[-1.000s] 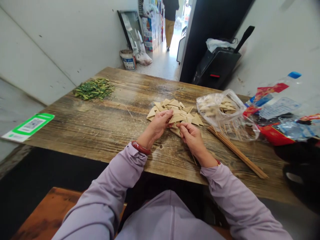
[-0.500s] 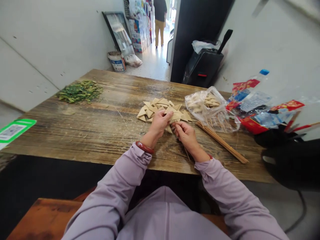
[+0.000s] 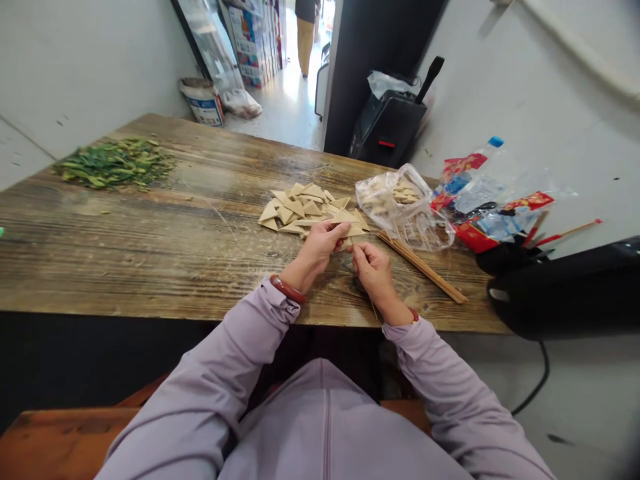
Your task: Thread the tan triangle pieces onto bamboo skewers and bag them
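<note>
My left hand [image 3: 320,248] pinches a flat tan triangular piece [image 3: 354,229] between thumb and fingers, above the near edge of a pile of similar folded-looking pieces [image 3: 295,205]. My right hand [image 3: 374,270] is closed on a thin wooden skewer [image 3: 374,311], whose lower end sticks out beneath the hand. The skewer's upper end meets the held piece; how far it goes in, I cannot tell. Right of my right hand lies a bundle of skewers [image 3: 425,269]. Behind that bundle, a clear plastic bag [image 3: 423,223] holds more tan pieces on sticks.
Chopped green leaves [image 3: 117,163] lie heaped at the wooden table's [image 3: 165,273] far left. Red packets [image 3: 475,237], a blue-capped bottle [image 3: 493,145] and a black appliance-like object [image 3: 565,290] crowd the right side. A person [image 3: 305,40] is in the far doorway.
My view has shifted, so the table sits higher and its contents farther left. Both hands keep their grips, close together. The distant person appears in a different stance.
</note>
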### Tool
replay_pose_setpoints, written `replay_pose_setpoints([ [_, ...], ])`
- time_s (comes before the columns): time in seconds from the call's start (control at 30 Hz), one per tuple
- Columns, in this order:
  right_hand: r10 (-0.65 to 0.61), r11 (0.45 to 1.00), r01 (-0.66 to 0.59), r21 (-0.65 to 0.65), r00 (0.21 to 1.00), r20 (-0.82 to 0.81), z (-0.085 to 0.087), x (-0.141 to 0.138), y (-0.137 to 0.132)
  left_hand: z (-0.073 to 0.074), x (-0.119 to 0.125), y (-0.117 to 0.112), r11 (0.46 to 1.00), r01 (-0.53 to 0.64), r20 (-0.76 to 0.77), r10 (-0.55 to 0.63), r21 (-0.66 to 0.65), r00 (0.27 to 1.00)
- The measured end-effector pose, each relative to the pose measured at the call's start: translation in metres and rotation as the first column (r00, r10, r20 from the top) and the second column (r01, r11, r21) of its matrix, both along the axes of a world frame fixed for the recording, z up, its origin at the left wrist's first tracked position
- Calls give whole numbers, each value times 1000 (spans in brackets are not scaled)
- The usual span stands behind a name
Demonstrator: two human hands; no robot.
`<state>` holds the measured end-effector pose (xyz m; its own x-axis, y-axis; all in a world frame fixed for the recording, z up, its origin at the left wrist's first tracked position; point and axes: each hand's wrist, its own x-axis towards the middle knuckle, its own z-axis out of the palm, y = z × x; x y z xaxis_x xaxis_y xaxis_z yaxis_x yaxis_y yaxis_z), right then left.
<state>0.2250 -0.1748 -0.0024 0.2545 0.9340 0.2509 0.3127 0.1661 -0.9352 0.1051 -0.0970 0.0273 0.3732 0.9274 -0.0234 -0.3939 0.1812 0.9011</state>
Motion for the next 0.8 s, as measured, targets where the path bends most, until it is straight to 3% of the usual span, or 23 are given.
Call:
replay_pose_setpoints([
  [0.17, -24, 1000, 24, -1, 1000, 16, 0, -5, 1, -2, 0, 0, 1000, 2, 5, -2, -7, 1000],
  [0.47, -55, 998, 56, 13, 997, -56, 1, -7, 7, 7, -4, -3, 995, 95, -32, -93, 38, 995],
  [0.63, -22, 1000, 23, 8, 998, -66, 1, -4, 4, 12, -16, 11, 998, -53, -69, 51, -32, 996],
  [0.8, 51, 999, -51, -4, 996, -67, 1, -4, 3, 13, -25, 19, 998, -35, -91, 29, -61, 995],
])
